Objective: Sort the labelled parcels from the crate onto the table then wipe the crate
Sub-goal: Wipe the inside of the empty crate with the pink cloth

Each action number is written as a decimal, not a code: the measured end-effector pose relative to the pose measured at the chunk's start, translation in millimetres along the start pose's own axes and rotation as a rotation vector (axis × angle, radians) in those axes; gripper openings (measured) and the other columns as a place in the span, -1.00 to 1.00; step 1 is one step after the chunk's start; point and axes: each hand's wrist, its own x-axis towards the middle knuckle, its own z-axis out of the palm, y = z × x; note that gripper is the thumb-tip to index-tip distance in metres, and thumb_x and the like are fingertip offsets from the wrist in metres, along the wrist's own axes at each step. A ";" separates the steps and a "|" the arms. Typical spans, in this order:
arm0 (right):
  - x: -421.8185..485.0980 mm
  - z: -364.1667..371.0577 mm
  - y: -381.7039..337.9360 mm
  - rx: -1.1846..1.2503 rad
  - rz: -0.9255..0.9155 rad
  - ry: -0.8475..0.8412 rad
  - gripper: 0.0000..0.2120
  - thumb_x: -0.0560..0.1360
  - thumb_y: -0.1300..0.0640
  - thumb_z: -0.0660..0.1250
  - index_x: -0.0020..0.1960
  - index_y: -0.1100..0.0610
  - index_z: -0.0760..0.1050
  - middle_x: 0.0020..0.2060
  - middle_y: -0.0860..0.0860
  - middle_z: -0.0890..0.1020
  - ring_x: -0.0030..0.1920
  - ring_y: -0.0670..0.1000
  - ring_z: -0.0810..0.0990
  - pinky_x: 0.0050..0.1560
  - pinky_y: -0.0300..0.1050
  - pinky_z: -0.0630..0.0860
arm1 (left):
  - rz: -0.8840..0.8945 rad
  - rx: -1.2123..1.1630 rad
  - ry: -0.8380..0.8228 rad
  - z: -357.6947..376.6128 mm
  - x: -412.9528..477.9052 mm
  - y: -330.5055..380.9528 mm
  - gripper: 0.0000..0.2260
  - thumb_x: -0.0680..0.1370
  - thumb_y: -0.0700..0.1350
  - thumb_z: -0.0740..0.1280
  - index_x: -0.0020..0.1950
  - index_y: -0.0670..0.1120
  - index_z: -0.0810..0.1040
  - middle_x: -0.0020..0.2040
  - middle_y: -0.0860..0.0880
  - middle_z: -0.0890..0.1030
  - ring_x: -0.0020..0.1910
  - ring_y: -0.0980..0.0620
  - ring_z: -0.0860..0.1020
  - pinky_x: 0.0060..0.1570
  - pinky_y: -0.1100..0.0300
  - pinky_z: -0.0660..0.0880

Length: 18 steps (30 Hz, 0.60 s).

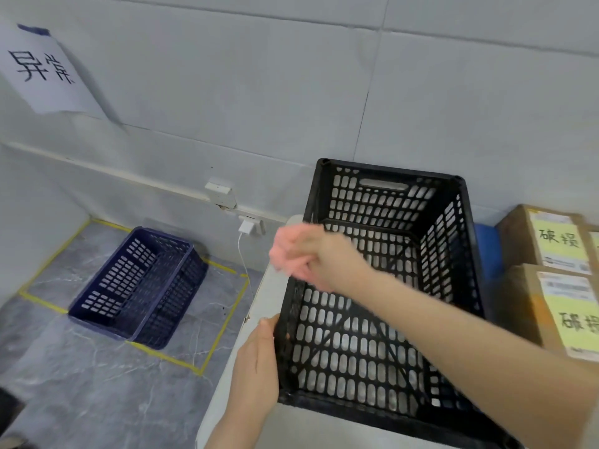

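Pale grey tiled wall (pixel 259 76), dark grout lines. White paper sign (pixel 42 72) with black handwritten characters hangs upper left, blue tape at top edge. White conduit strip (pixel 97 166) runs along wall to white socket (pixel 220 194); white charger plug (pixel 247 226) below it, thin white cable (pixel 243 260) hanging. Grey marble-pattern floor (pixel 97 400). Yellow tape rectangle (pixel 220 332) on floor, dark blue perforated plastic basket (pixel 139 286) inside. White table (pixel 269 296) at right. Light even.

Right hand (pixel 301 254) blurred, grip unclear, parcels (pixel 518 241) and crate (pixel 389 171) cut off by edges
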 end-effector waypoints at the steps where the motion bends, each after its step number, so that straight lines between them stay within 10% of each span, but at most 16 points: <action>1: -22.5 14.2 -11.3 -0.016 -0.063 -0.030 -0.72 0.59 0.08 0.18 0.19 0.01 0.59 0.11 -0.06 0.64 0.01 -0.09 0.63 0.01 -0.22 0.58 | -0.015 0.016 0.032 0.6 2.4 -2.5 -0.41 0.55 0.35 -0.21 0.13 0.27 0.59 0.05 0.21 0.66 0.15 0.21 0.55 0.13 0.20 0.42; 7: -101.1 46.6 -60.4 0.437 -0.190 -0.019 -0.79 0.46 0.28 0.26 -0.16 0.11 0.67 -0.04 -0.04 0.65 0.07 -0.04 0.60 0.05 -0.07 0.56 | -0.014 -0.073 0.117 6.0 -9.0 7.7 -0.32 0.54 0.37 -0.22 -0.04 0.19 0.68 -0.15 0.08 0.71 -0.08 0.12 0.66 0.03 0.02 0.55; 11: -99.4 42.0 -59.1 0.465 -0.243 -0.048 -0.83 0.38 0.38 0.25 -0.28 0.31 0.61 -0.18 0.15 0.68 -0.03 0.14 0.66 0.01 -0.37 0.41 | -0.007 -0.121 0.153 10.8 -12.5 10.5 -0.36 0.63 0.24 -0.22 -0.12 0.24 0.68 -0.17 0.10 0.71 0.01 -0.03 0.63 0.13 -0.14 0.49; 15: -96.2 35.6 -53.8 0.447 -0.243 -0.049 -0.74 0.30 0.42 0.33 -0.12 0.19 0.69 -0.09 0.01 0.72 0.04 -0.03 0.63 0.08 -0.23 0.52 | -0.030 -0.426 0.087 8.2 -1.4 -8.0 -0.35 0.60 0.27 0.12 0.08 -0.36 0.53 0.00 -0.39 0.54 0.04 -0.45 0.47 0.07 -0.20 0.47; 18: -91.3 26.1 -50.3 0.528 -0.151 -0.171 -0.63 0.32 0.42 0.23 -0.05 0.14 0.69 -0.02 -0.02 0.70 0.07 -0.06 0.61 0.16 -0.11 0.52 | 0.212 -0.020 0.196 2.7 -2.0 -24.3 -0.50 0.55 0.01 0.38 0.46 -0.02 0.34 0.34 0.03 0.41 0.34 0.02 0.40 0.25 0.10 0.39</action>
